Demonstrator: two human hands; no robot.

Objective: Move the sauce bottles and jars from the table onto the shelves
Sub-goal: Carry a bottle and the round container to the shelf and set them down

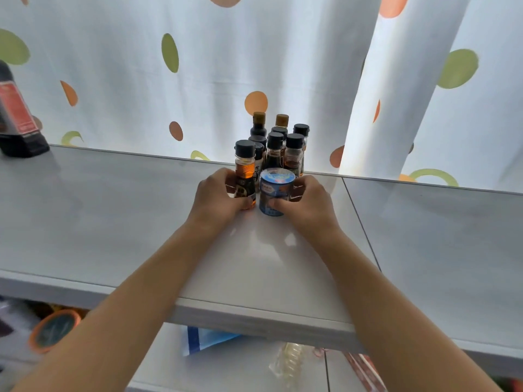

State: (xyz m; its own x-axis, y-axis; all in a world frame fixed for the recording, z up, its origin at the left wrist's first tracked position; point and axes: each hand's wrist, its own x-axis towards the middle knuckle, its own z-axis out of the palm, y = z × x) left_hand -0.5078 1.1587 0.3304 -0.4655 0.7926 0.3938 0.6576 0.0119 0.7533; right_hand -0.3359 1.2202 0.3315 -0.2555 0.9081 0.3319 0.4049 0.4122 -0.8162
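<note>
- Spotted curtain [127, 89] hung behind a white shelf [85, 210].
- Left hand [218, 196] was wrapped round an amber bottle [244, 174]; right hand [305, 199] gripped a blue jar [276, 190], both standing just near of the bottle cluster [278, 142].
- Looked like the placing step. Next I'd guess letting go cleanly, no knocking neighbours.

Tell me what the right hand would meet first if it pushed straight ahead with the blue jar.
Probably the black-capped bottles clustered right behind the blue jar held by the right hand; depth is unclear.
</note>
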